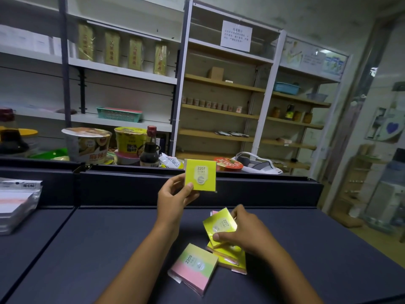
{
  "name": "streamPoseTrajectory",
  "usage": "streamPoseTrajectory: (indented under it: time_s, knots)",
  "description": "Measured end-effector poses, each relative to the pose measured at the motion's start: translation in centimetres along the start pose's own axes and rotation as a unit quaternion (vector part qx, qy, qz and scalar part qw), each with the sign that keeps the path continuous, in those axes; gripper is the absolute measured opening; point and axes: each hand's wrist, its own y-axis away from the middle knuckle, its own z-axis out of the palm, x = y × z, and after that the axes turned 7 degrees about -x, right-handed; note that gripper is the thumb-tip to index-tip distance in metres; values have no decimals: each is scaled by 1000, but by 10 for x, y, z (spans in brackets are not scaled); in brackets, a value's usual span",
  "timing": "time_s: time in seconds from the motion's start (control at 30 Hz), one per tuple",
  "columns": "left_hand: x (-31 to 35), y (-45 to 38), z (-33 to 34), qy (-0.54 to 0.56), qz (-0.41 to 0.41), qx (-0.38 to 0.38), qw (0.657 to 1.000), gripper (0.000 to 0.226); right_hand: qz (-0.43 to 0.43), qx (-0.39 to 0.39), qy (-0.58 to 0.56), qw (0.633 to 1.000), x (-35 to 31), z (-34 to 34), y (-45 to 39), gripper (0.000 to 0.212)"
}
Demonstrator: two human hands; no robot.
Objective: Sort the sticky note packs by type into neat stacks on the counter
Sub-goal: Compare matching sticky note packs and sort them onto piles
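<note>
Above the dark counter (109, 249), left hand (175, 198) pinches an upright yellow 2207 pack (200, 174). Right hand (245, 231) grips another 2207 pack (220, 226), tilted, over a yellow/pink stack (232, 257). Pink-green 2209 stack (194, 267) lies just beside, nearer the person.

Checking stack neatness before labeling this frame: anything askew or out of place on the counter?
Yes. The yellow pile under the right hand is fanned out, packs skewed against each other, with pink edges showing beneath. The 2209 pack lies at an angle beside it. Nothing looks damaged or spilled.
</note>
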Motion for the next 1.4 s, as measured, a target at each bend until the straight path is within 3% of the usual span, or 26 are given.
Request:
streamPoseTrajectory:
  time_s: [0.23, 0.4, 0.53, 0.87, 1.1, 1.4]
  knots:
    - [3, 1, 3, 25, 10, 0, 1000, 20, -43, 74, -193, 977, -9, 5, 1, 40]
    - [1, 2, 4, 39, 0, -1, 999, 20, -18, 150, -368, 918, -6, 7, 6, 19]
    - [1, 6, 6, 35, 1, -9, 999, 20, -2, 189, -476, 859, -8, 8, 17, 17]
    - [43, 47, -49, -40, 37, 5, 999, 24, -26, 256, -542, 800, -49, 15, 52, 25]
    - [101, 98, -112, -81, 99, 79, 989, 29, -83, 222, -583, 777, -100, 36, 82, 40]
    - [161, 180, -159, -166, 154, 145, 963, 15, -167, 119, -607, 768, -153, 68, 114, 49]
